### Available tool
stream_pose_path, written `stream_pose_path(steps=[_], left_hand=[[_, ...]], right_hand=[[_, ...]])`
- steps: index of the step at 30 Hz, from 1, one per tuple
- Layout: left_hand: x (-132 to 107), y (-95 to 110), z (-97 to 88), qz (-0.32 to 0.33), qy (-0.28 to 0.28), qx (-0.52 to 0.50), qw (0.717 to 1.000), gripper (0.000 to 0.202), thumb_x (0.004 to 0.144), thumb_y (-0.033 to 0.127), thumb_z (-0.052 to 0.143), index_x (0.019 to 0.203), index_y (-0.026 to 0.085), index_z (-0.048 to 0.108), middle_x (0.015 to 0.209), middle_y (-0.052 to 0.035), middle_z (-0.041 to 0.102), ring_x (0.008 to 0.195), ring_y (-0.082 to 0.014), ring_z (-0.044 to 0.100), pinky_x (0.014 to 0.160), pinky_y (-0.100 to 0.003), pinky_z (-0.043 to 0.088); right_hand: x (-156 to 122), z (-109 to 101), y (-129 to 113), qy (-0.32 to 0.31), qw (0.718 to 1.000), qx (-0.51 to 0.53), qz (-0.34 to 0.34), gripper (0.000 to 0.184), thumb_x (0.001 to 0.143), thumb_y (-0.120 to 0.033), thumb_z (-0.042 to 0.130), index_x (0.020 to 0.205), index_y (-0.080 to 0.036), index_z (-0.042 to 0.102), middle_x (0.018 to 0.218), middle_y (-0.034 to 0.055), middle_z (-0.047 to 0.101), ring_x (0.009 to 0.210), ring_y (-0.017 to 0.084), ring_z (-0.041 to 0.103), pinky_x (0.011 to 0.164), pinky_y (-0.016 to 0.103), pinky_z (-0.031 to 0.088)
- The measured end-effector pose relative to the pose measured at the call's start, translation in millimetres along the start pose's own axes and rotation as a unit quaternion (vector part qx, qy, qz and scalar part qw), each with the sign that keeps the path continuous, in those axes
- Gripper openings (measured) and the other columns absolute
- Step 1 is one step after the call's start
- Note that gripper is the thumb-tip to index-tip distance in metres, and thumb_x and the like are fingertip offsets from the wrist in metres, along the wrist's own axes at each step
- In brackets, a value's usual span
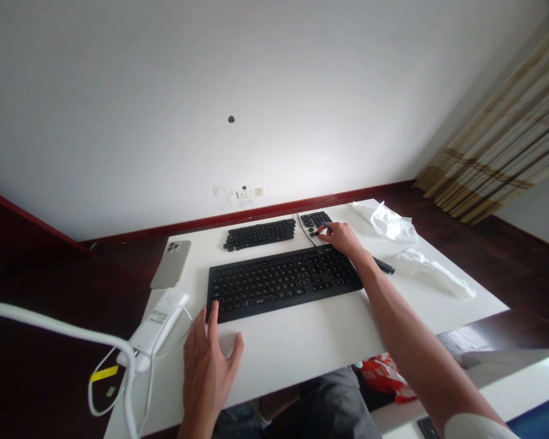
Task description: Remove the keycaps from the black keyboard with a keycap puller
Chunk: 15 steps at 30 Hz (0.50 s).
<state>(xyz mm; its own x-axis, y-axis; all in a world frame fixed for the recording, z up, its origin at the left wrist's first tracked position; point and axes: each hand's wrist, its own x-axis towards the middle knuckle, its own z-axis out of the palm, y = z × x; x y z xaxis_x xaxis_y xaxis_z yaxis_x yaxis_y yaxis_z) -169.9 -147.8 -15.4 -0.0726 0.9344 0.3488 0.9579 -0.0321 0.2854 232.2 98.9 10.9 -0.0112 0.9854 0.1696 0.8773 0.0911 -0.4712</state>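
A black keyboard (pixel 274 281) lies on the white table in front of me. Resting at its front left corner is my left hand (pixel 209 360), fingers spread, with fingertips on or close to the keyboard's edge. Beyond the keyboard's right part, my right hand (pixel 341 236) reaches down with thumb and fingers pinched together. Something small and blue shows at those fingers, too small to name. Just beside them are a few loose black keycaps (pixel 312 230). Behind the keyboard sit a wide block of black keycaps (pixel 260 235) and a smaller block (pixel 319 217).
A phone (pixel 171 264) and a white power adapter (pixel 160 320) with cables lie at left. A thick white tube (pixel 73 329) crosses the lower left. Crumpled white plastic (pixel 388 221) lies at right, near a dark stick-like object (pixel 383 265). A cable (pixel 305 228) runs behind the keyboard.
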Motion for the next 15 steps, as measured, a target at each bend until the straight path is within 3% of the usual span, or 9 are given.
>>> stream_pose_path(steps=[15], left_hand=[[0.6, 0.8, -0.9, -0.005, -0.004, -0.002, 1.000, 0.072, 0.100, 0.047, 0.055, 0.163, 0.017, 0.036, 0.156, -0.0227, 0.047, 0.143, -0.0419, 0.048, 0.112, -0.059, 0.046]], right_hand=[[1.7, 3.1, -3.6, -0.007, 1.000, -0.001, -0.013, 0.019, 0.085, -0.029, 0.072, 0.100, -0.025, 0.081, 0.076, 0.0009, 0.070, 0.070, 0.018, 0.063, 0.069, 0.028, 0.041]])
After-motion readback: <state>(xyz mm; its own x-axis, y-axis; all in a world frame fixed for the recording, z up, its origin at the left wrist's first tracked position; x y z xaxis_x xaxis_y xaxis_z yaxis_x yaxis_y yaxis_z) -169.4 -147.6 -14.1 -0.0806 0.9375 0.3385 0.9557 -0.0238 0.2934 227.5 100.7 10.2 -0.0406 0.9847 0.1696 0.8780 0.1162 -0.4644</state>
